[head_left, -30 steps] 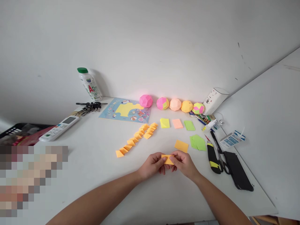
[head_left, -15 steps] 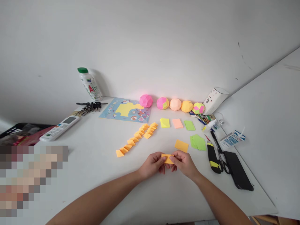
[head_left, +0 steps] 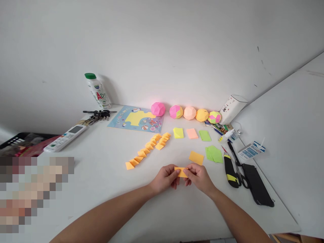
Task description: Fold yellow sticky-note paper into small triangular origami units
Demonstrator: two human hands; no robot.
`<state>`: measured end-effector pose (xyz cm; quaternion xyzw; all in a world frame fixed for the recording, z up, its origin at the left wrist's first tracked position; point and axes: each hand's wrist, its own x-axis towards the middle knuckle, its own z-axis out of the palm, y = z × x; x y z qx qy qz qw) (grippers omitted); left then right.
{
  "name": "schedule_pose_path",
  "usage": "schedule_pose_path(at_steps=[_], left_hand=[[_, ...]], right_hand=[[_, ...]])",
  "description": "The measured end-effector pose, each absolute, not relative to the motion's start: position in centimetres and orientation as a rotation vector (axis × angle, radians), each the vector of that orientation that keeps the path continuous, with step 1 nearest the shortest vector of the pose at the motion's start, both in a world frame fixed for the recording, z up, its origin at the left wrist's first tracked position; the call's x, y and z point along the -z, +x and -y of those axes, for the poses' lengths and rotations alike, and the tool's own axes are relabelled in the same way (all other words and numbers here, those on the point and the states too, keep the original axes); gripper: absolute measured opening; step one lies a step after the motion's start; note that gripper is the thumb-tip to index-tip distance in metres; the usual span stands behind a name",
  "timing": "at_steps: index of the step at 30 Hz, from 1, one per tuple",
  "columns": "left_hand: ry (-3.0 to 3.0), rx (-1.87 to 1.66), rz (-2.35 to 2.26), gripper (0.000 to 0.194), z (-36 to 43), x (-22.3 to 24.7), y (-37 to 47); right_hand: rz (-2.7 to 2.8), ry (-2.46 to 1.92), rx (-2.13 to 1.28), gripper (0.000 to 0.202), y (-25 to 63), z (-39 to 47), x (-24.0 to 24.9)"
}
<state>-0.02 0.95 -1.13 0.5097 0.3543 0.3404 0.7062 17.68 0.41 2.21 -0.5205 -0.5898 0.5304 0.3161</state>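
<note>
- Left hand (head_left: 165, 178), right hand (head_left: 199, 178): fingers pinching opposite ends of a small orange rectangular paper piece (head_left: 181, 172), above white desk (head_left: 106, 175).
- Risk: uneven thumb pressure could skew or crumple it.
- Just beyond right hand: flat orange paper sheet (head_left: 196, 157); a knuckle might nudge it.
- Farther, leftward: zigzag row of folded orange paper pieces (head_left: 142, 154); a sideways brush could scatter them.

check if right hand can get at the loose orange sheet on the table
Probably yes: the orange sheet lies just beyond the right hand, nothing visible between, though that hand's grip on the orange strip might need releasing.
</note>
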Motion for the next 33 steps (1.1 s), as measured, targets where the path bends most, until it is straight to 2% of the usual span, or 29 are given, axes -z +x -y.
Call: schedule_pose_path(at_steps=[7, 22, 33], left_hand=[[1.168, -0.781, -0.824, 0.039, -0.9, 1.0, 0.1], [1.26, -0.832, -0.862, 0.036, -0.6, 1.0, 0.4], [1.246, -0.819, -0.852, 0.041, -0.3, 0.8, 0.4]], right_hand=[[1.548, -1.363, -1.408, 0.029, 17.6, -0.4, -1.9], [1.424, -1.365, -1.648, 0.031, 16.8, -0.4, -0.4], [1.407, -1.348, -1.706, 0.013, 16.9, -0.3, -0.7]])
